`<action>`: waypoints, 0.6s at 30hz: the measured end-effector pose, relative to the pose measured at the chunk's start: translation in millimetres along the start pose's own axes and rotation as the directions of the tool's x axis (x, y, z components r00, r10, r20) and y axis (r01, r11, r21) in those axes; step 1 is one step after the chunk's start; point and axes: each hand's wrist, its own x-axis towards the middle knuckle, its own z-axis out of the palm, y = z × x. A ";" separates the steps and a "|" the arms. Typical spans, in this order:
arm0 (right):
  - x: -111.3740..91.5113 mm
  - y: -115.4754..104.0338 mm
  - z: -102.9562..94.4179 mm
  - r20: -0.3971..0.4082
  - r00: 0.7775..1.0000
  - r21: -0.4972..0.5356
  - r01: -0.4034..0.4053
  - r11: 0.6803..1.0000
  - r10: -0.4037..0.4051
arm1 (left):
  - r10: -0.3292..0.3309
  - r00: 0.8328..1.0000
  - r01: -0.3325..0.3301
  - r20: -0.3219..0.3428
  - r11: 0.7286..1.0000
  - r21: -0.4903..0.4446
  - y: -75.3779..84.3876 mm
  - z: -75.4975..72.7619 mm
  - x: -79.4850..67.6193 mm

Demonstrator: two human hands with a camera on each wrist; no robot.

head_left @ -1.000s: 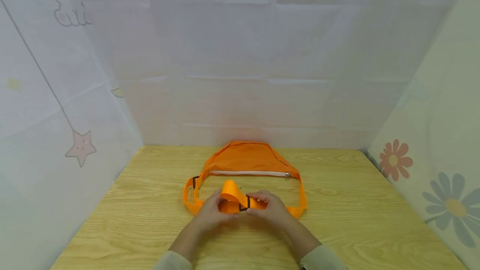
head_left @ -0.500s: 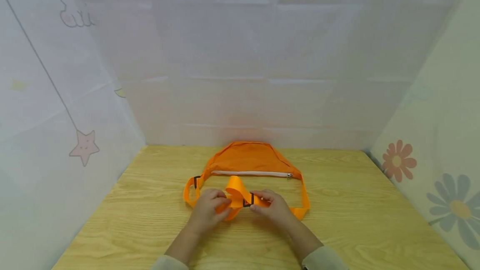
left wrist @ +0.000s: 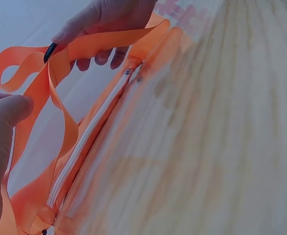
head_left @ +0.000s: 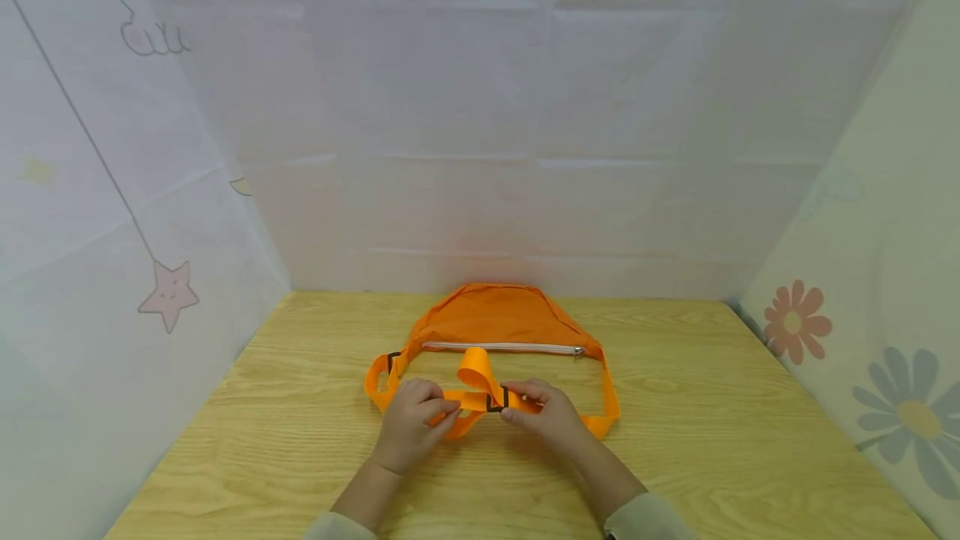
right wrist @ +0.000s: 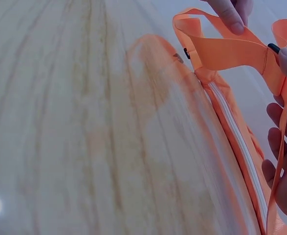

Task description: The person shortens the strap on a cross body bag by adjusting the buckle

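Observation:
An orange waist bag (head_left: 495, 315) lies at the back of the table, its white zipper (head_left: 502, 347) facing the hands. Its orange strap (head_left: 468, 424) loops toward the front. My left hand (head_left: 412, 423) pinches the strap between thumb and fingers, left of a black slide buckle (head_left: 497, 401). My right hand (head_left: 547, 417) pinches the strap right at that buckle, thumb against its edge in the right wrist view. A loose loop of webbing (head_left: 474, 367) stands up from the buckle. In the left wrist view, both hands hold the strap (left wrist: 109, 40) off the table.
A second black buckle (head_left: 392, 362) sits on the strap at the bag's left end. The wood-grain table (head_left: 712, 407) is bordered by a pale back sheet (head_left: 510, 123) and patterned side sheets, with a flower print (head_left: 797, 322) on the right.
My left hand has shifted left and drawn its strap section straighter, away from the buckle. The standing loop has risen slightly and moved right. My right hand keeps its grip at the buckle.

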 end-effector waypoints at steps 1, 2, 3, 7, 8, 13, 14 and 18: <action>0.1 0.3 -0.2 0.004 1.000 0.008 -0.001 1.000 0.001 | 0.003 1.000 -0.003 -0.002 1.000 0.001 -0.5 -0.1 0.1; 0.3 0.7 -0.3 0.009 1.000 0.015 -0.002 1.000 0.002 | 0.006 1.000 -0.006 -0.004 1.000 0.002 -1.1 -0.4 0.1; 0.4 1.0 -0.4 0.012 1.000 0.022 -0.002 1.000 0.001 | 0.009 1.000 -0.009 -0.006 1.000 0.005 -1.7 -0.8 0.3; 1.0 2.0 -0.8 0.019 1.000 0.047 0.001 0.999 -0.002 | 0.015 1.000 -0.015 -0.018 1.000 0.006 -4.9 -3.8 0.0; 0.9 2.1 -1.0 0.020 1.000 0.051 0.002 0.999 -0.003 | 0.016 1.000 -0.016 -0.021 1.000 0.006 -5.6 -4.8 -0.3; -0.5 0.8 -2.4 0.006 1.000 0.044 -0.007 0.999 0.007 | 0.007 0.999 -0.007 -0.034 1.000 0.008 -8.3 -10.8 -2.5; -0.8 0.6 -2.7 0.002 1.000 0.038 -0.008 0.999 0.008 | 0.003 0.999 -0.003 -0.035 1.000 0.010 -8.6 -12.0 -3.0; -0.7 -0.2 -3.0 0.002 1.000 0.041 -0.006 0.999 0.006 | -0.026 0.999 0.027 -0.020 0.999 0.020 -9.4 -16.4 -4.5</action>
